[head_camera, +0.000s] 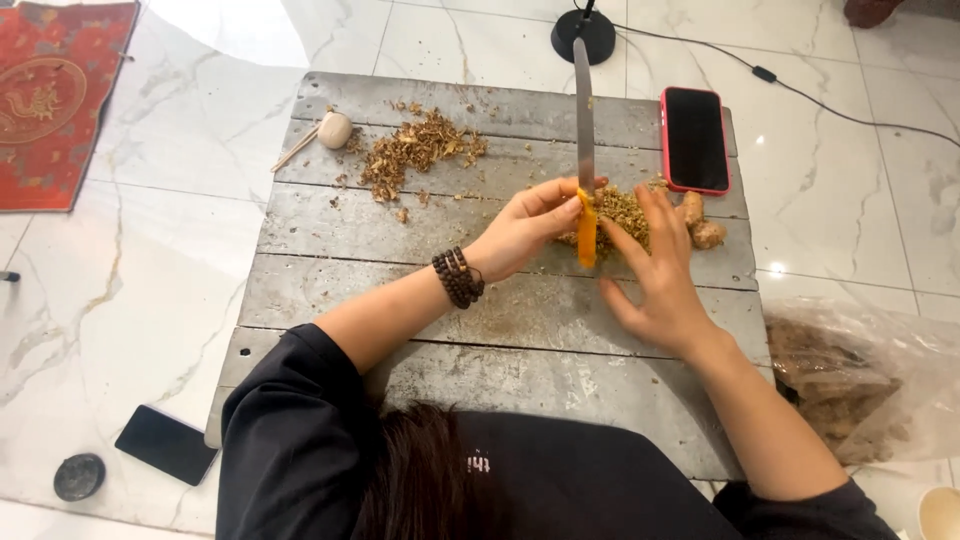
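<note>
My left hand (525, 228) grips the orange handle of a long knife (584, 120), whose blade points away from me across a grey wooden board (400, 300). A dark bead bracelet (458, 277) circles that wrist. My right hand (655, 270) lies flat with fingers spread on a heap of chopped yellowish root bits (620, 208), right beside the knife handle. A whole knobbly root piece (700, 225) lies just past my right fingers.
A second pile of chopped bits (415, 150) and a small round wooden tool (330, 130) sit at the board's far left. A red-cased phone (694, 138) rests far right. On the marble floor: a black phone (165, 443), a plastic bag of roots (850, 380), a red rug (55, 90).
</note>
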